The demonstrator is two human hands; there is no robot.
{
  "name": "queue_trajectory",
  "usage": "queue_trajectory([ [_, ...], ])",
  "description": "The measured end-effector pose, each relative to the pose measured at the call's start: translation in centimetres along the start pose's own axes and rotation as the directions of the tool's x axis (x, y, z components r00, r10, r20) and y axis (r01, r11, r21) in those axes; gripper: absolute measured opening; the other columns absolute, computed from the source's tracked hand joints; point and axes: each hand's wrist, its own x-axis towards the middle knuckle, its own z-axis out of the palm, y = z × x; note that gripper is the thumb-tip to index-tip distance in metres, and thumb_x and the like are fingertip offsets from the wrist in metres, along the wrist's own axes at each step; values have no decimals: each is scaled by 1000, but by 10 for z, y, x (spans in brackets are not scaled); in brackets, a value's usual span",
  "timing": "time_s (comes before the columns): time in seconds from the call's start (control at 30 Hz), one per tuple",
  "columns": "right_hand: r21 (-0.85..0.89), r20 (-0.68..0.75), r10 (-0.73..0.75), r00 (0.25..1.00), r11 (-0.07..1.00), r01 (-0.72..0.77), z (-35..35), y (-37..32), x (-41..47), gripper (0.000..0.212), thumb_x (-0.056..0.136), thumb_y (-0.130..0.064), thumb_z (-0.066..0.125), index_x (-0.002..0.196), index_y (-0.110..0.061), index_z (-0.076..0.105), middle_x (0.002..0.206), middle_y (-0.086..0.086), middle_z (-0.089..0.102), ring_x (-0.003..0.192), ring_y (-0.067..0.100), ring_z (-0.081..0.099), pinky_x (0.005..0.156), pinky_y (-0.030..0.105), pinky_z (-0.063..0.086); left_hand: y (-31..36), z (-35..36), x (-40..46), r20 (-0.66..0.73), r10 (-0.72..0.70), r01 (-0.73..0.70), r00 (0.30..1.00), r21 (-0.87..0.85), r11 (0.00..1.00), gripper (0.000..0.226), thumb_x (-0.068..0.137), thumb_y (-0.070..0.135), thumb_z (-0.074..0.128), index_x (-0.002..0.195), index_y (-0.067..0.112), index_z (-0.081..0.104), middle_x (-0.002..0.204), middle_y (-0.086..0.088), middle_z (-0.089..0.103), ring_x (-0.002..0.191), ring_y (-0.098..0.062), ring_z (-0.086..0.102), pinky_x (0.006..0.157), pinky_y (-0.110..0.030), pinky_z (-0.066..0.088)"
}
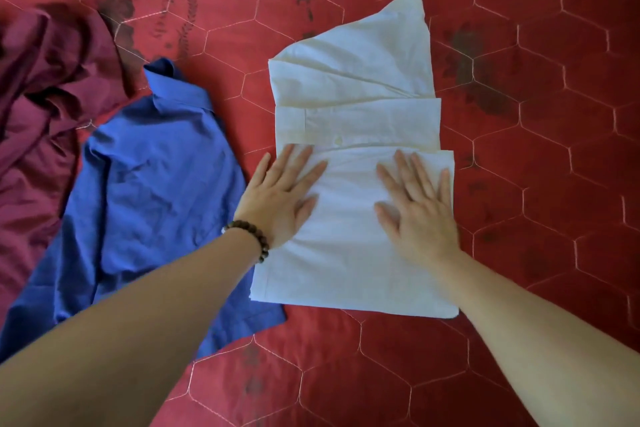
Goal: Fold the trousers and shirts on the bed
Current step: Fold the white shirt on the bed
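Observation:
A white shirt (353,87) lies partly folded in the middle of the red bed, its lower part doubled up over the body and a sleeve cuff laid across. My left hand (280,198) presses flat on the folded layer's left side, fingers straight. My right hand (415,204) presses flat on its right side, fingers spread. A blue shirt (149,184) lies spread out unfolded to the left, collar pointing away from me. A maroon garment (38,107) is crumpled at the far left.
The red quilted bedspread (540,156) with hexagon stitching and dark printed patches covers the whole view. A beaded bracelet (249,236) sits on my left wrist.

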Motion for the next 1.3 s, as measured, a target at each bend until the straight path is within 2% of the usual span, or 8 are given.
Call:
queue_trajectory([
  [0.3, 1, 110, -1, 994, 1000, 1, -28, 44, -25, 55, 103, -42, 15, 150, -33, -11, 161, -4, -11, 147, 12, -14, 118, 53, -3, -18, -22, -24, -38, -44, 44, 998, -17, 999, 68, 98, 23, 41, 153, 27, 2, 161, 0, 5, 148, -26, 2, 119, -49, 3],
  [0.43, -140, 99, -183, 978, 971, 196, -46, 78, -54, 88, 83, -2, 59, 153, -24, 9, 161, 3, 7, 149, 20, 4, 118, 55, 12, -36, -36, -53, -9, 262, -255, 965, 199, 946, 101, 63, -10, 59, 151, 20, 20, 158, -3, 16, 146, -28, 11, 118, -51, 12],
  [0.57, -166, 122, -365, 923, 909, 381, -46, 83, -69, 72, 88, -19, 59, 150, -23, 23, 158, 6, 20, 145, 25, 22, 116, 55, 18, -32, -36, -59, 115, 454, -467, 884, 161, 869, 89, 68, -11, 58, 147, 20, 33, 155, -4, 27, 144, -29, 19, 116, -46, 16],
  [0.7, -61, 117, -393, 912, 914, 401, -37, 54, -58, 84, 69, 16, 57, 145, -18, 40, 153, 5, 28, 143, 26, 28, 117, 50, 19, -22, -24, -52, 243, 332, -348, 912, 27, 937, 79, 86, -5, 36, 148, 29, 0, 159, 5, -1, 146, -19, -11, 113, -28, -20],
  [0.83, 332, 77, -202, 976, 929, 166, -43, 38, -49, 75, 77, 24, 40, 134, -22, 54, 143, -9, 39, 140, 8, 30, 119, 23, 9, -15, -30, -52, 127, 231, -178, 965, -333, 926, 70, 83, -8, 48, 145, 22, 36, 153, 5, 26, 145, -13, 10, 115, -17, -9],
  [1.07, 677, 346, 27, 938, 685, -269, -104, 45, -39, 24, 95, -18, 53, 75, -15, 66, 61, -11, 55, 59, 7, 51, 55, 22, 36, -14, -89, -57, 182, -93, 203, 979, -912, 357, 31, 88, 15, 48, 101, 35, 68, 100, 22, 71, 100, -2, 64, 85, -18, 49],
  [1.2, 731, 123, 268, 955, 627, -270, -126, 45, 6, 46, 95, -40, 53, 64, -6, 50, 53, -12, 41, 47, 2, 36, 46, 16, 27, -26, -113, -14, 233, -484, 365, 843, -910, 198, 62, 78, 66, 48, 78, 7, 66, 69, 5, 58, 65, -10, 51, 64, -30, 42],
  [1.3, 791, 164, 379, 911, 501, -351, -118, 34, 46, 30, 94, -42, 54, 78, -17, 61, 69, -14, 58, 64, 3, 54, 60, 21, 45, -32, -108, 23, 353, -568, 438, 744, -899, 16, 49, 83, 61, 56, 90, 14, 68, 89, 2, 69, 85, -16, 64, 82, -32, 50],
])
